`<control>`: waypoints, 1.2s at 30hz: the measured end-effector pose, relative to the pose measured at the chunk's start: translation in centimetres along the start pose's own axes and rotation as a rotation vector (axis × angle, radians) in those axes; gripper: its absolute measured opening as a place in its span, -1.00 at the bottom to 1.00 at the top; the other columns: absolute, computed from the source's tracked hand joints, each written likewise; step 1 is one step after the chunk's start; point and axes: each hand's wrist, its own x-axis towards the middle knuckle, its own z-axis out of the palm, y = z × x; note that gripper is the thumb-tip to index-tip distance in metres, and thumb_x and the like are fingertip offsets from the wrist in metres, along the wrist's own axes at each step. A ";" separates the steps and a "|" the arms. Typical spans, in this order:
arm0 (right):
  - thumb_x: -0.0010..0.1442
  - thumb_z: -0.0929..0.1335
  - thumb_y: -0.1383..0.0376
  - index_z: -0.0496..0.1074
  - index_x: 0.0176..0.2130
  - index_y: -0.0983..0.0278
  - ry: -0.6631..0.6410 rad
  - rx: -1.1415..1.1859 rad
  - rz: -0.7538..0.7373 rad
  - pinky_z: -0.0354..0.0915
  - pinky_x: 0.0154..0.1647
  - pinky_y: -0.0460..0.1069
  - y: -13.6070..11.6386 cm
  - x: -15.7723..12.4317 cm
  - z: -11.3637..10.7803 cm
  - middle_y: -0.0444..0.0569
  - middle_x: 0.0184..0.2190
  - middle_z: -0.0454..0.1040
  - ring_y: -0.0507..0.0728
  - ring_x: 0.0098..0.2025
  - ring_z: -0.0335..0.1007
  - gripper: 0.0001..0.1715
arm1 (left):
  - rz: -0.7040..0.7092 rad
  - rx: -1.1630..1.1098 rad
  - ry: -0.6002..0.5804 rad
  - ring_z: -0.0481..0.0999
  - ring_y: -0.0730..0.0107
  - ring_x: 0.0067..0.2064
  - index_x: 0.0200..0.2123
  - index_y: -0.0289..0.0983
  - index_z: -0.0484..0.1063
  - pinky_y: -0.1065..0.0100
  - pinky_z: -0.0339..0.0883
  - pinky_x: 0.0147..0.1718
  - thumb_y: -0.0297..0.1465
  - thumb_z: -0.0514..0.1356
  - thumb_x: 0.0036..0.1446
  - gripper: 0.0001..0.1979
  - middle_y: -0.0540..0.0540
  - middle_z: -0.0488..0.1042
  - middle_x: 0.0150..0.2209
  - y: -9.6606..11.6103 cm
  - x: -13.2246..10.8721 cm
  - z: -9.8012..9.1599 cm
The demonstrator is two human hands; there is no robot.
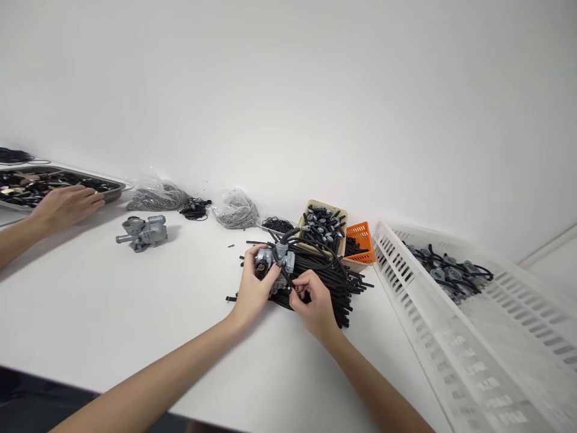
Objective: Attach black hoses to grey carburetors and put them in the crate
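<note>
the left hand (255, 288) is closed around a grey carburetor (273, 260), holding it just above a pile of black tubes (331, 279) on the white counter (135, 300). the right hand (313, 297) pinches a short black tube (283, 275) between thumb and fingertips, its end touching the carburetor's side. behind the pile stand a tan tray (340, 211) of fitted parts and, beside it, an orange basket (360, 236). to the right lies a white slotted crate (433, 325) with more parts with tubes in it. a second carburetor (143, 231) lies well to the left on the counter, near two clear bags (155, 195) of small metal pieces. at far left another person's hand (65, 204) rests flat at the edge of a metal tray (117, 187).
</note>
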 end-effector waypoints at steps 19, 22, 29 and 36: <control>0.10 0.49 0.13 0.36 0.12 0.20 -0.020 0.424 0.282 0.41 0.15 0.19 -0.6 0.6 -0.1 0.11 0.04 0.54 0.25 0.06 0.51 -0.37 | -0.070 -0.015 -0.123 0.47 0.23 -0.17 -0.04 -0.18 0.37 0.27 0.36 -0.17 -0.20 0.27 0.03 -0.59 -0.07 0.48 -0.15 0.2 0.0 0.1; 0.06 0.51 0.09 0.41 0.06 0.20 -0.001 0.417 0.294 0.45 0.09 0.18 -0.3 0.9 -0.3 0.10 -0.04 0.58 0.24 -0.01 0.55 -0.40 | -0.053 -0.009 -0.135 0.47 0.22 -0.15 -0.04 -0.19 0.39 0.27 0.36 -0.16 -0.20 0.26 0.05 -0.60 -0.08 0.49 -0.15 -0.3 0.3 -0.1; 0.05 0.51 0.19 0.38 0.08 0.17 -0.036 0.382 0.211 0.43 0.09 0.09 -0.6 0.9 -0.3 0.06 0.01 0.51 0.18 0.01 0.50 -0.39 | -0.204 -0.274 -0.131 0.51 0.11 -0.11 -0.09 -0.23 0.44 0.28 0.37 -0.27 -0.18 0.23 0.00 -0.60 -0.11 0.53 -0.12 -0.9 0.6 -0.1; 0.05 0.52 0.24 0.42 0.08 0.15 0.017 0.225 0.185 0.42 0.06 0.07 -1.1 0.6 -0.2 0.04 0.01 0.49 0.20 0.00 0.47 -0.41 | -0.192 -0.403 -0.097 0.51 0.06 -0.10 -0.20 -0.25 0.49 0.28 0.37 -0.24 -0.13 0.19 -0.02 -0.62 -0.11 0.57 -0.18 -0.7 1.1 0.1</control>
